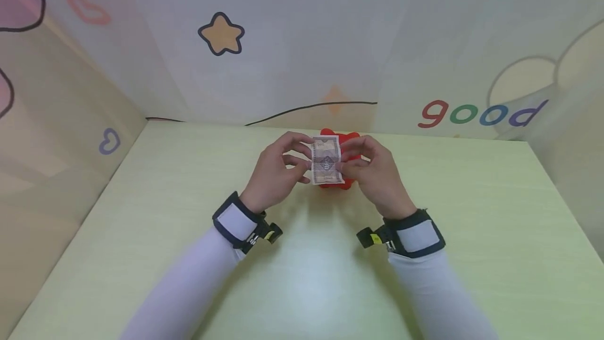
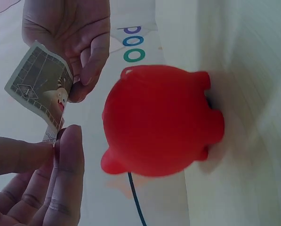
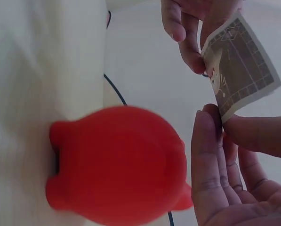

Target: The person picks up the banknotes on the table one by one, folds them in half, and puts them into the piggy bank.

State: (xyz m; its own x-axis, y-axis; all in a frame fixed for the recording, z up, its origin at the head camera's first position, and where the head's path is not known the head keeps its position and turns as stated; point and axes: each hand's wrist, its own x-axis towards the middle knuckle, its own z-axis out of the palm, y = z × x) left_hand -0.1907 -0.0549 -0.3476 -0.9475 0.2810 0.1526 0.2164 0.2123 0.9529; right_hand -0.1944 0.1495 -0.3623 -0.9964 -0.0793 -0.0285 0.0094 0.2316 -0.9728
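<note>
A small paper banknote (image 1: pixel 325 157) with a patterned border is stretched upright between both hands over the table's far side. My left hand (image 1: pixel 276 172) pinches its left edge between thumb and fingers. At the opposite edge, the thumb and fingers of my right hand (image 1: pixel 375 172) pinch it too. In the left wrist view the note (image 2: pixel 41 84) curves slightly and shows a cartoon figure. A red piggy bank (image 2: pixel 154 120) stands on its short legs just below the note, partly hidden by it in the head view. The right wrist view shows the bank's rounded body (image 3: pixel 126 165).
The pale table (image 1: pixel 302 277) runs up to a printed backdrop (image 1: pixel 302 41) close behind the piggy bank. Side panels of the same backdrop flank the table. Black straps with small cameras (image 1: pixel 273 232) sit on both wrists.
</note>
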